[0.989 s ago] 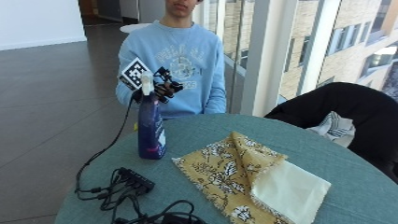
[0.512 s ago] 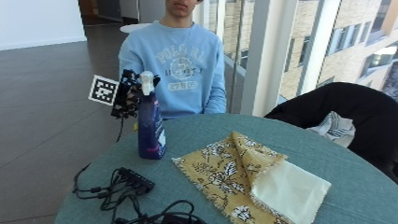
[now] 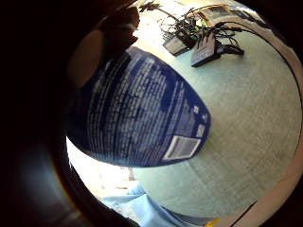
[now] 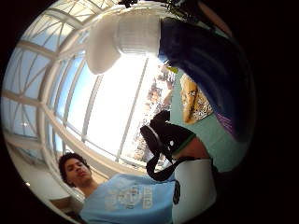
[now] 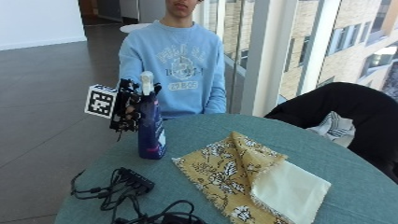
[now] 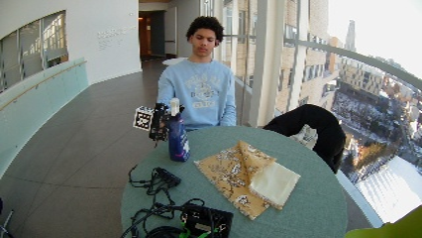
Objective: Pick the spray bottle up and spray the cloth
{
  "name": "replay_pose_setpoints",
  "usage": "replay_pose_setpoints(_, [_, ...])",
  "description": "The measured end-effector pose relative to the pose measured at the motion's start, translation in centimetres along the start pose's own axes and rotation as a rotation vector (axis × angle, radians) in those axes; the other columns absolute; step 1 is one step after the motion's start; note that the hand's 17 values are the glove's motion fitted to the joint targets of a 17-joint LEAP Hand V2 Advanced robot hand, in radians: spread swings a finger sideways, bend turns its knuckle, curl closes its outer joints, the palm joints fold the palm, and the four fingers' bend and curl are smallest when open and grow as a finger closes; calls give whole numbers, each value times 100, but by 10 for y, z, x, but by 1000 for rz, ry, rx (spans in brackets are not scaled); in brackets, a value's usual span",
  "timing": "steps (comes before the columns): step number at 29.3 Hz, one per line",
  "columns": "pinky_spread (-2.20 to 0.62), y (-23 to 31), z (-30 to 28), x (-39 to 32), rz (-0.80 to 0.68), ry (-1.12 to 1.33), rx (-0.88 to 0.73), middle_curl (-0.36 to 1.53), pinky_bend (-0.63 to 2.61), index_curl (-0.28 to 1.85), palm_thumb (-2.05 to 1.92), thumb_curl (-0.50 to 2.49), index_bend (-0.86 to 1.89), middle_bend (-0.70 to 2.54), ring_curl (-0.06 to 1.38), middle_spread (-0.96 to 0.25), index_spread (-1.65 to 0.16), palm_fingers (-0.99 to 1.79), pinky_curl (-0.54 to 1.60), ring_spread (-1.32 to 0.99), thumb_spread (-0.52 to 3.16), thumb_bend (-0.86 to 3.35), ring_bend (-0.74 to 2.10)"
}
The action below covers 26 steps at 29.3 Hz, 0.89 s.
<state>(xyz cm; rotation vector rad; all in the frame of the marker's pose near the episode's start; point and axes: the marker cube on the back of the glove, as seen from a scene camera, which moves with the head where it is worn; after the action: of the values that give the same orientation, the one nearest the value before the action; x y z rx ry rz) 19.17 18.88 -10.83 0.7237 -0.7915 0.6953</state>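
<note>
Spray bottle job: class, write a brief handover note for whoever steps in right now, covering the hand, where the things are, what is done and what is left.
Hand: the gloved right hand is at the neck of the spray bottle; I cannot tell if its fingers have closed.
Things: the bottle stands upright on the table, near its edge; the yellow patterned cloth lies beside it, one corner folded back.
Done: the hand has reached the bottle.
Left: lift the bottle, aim it at the cloth, spray.

The spray bottle (image 5: pixel 151 122) hides the hand's (image 5: pixel 127 111) fingertips, so its grip stays unclear
</note>
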Motion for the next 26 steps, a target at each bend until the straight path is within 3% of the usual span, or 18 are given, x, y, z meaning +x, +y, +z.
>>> replay_pose_setpoints(14, [25,-4,18,13,-10,76,130,40,31,19,53,29,0,35,29,-6,-42,39,35,1,92,-3,31])
replay_pose_setpoints(18, [26,-6,18,11,-41,89,195,41,30,16,74,34,4,39,32,-7,-42,57,34,0,91,7,46])
replay_pose_setpoints(22, [26,-7,17,7,-64,98,168,40,25,21,84,39,19,35,33,-8,-37,72,33,-1,91,10,48])
replay_pose_setpoints(26, [27,-7,14,-6,-72,124,31,41,22,24,90,43,18,34,35,-10,-35,80,33,-1,89,10,50])
